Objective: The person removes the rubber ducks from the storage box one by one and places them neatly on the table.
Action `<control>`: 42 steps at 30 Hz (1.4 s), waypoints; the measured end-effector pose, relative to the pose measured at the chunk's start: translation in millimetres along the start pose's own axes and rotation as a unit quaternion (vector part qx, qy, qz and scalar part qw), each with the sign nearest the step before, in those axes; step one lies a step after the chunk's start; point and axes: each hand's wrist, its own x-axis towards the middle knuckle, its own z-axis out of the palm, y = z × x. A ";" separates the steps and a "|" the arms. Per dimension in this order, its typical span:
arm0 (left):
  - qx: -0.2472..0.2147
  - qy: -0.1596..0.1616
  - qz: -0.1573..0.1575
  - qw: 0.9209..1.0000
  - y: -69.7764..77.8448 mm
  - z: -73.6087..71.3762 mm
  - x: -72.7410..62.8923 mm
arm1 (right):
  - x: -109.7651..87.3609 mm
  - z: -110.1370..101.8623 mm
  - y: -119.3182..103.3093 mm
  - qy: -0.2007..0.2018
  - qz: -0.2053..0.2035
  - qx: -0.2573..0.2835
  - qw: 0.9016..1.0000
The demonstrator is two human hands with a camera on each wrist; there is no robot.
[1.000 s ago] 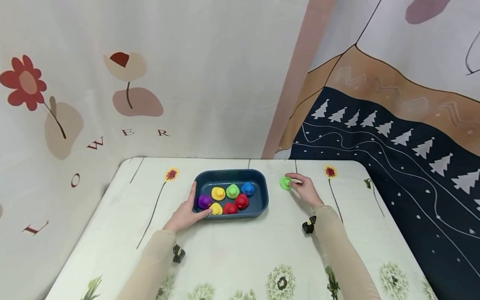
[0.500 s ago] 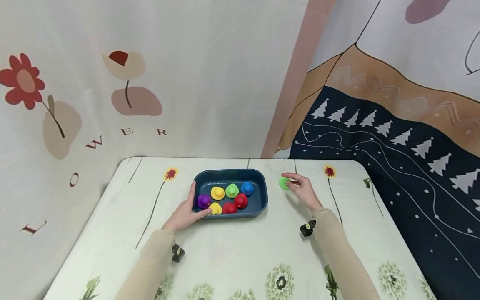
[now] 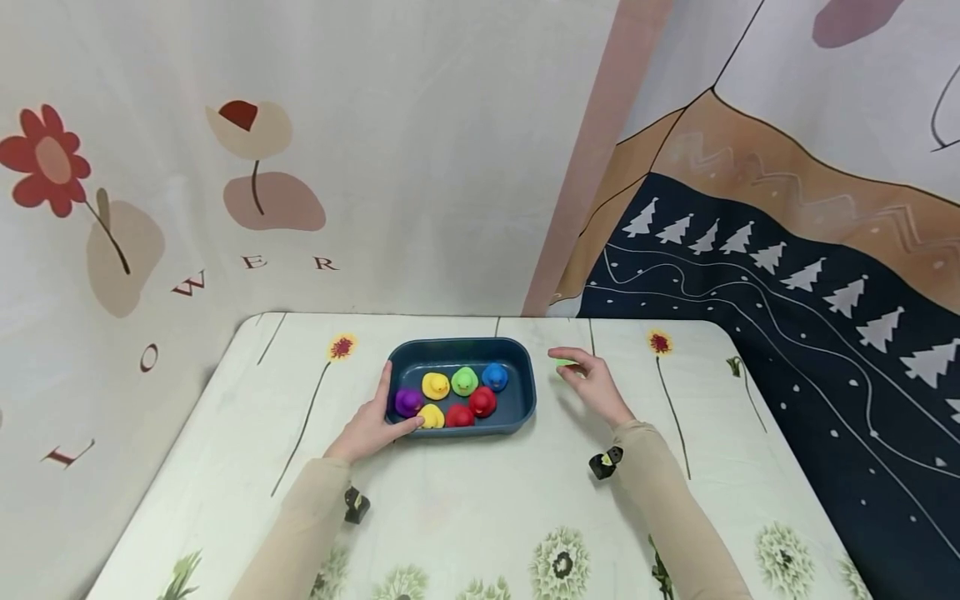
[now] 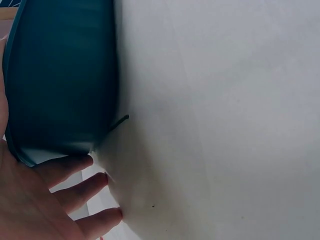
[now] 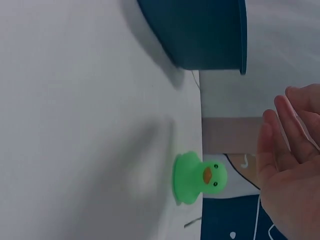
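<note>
A dark blue tray [image 3: 517, 408] stands on the table with several small rubber ducks in it: purple, yellow, green, blue and red. My left hand [image 3: 372, 423] grips its near left corner, the thumb over the front rim by a yellow duck [image 3: 431, 417]. In the left wrist view, the other fingers [image 4: 75, 197] spread beside and below the tray's end. Right of the tray a green rubber duck [image 5: 189, 177] sits upright on the table. My right hand [image 3: 592, 387] hovers over it, mostly hiding it in the head view; the right wrist view shows its fingers apart from the duck, holding nothing.
The white flowered tablecloth [image 3: 465, 517] lies under everything. Printed curtains [image 3: 420, 167] hang behind the table's far edge. Each sleeve carries a small black wrist device [image 3: 606, 462].
My right hand has come off the green duck and moved slightly left, now covering most of it. The left hand and tray have stayed in place.
</note>
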 end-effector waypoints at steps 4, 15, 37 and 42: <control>-0.002 -0.002 -0.002 1.000 -1.1 0.5 -0.2 | 0.0 4.4 -1.1 -0.008 -0.007 0.004 1.000; -0.001 0.005 0.000 1.000 -1.7 1.3 -0.5 | -1.4 22.3 -7.3 -0.042 -0.049 0.022 0.998; -0.005 0.002 0.000 1.000 -1.1 0.0 0.2 | -2.9 61.1 -35.0 -0.114 -0.004 0.042 0.993; -0.009 0.000 0.002 1.000 0.0 -0.1 0.1 | 2.7 73.0 -23.7 -0.129 0.018 0.026 0.991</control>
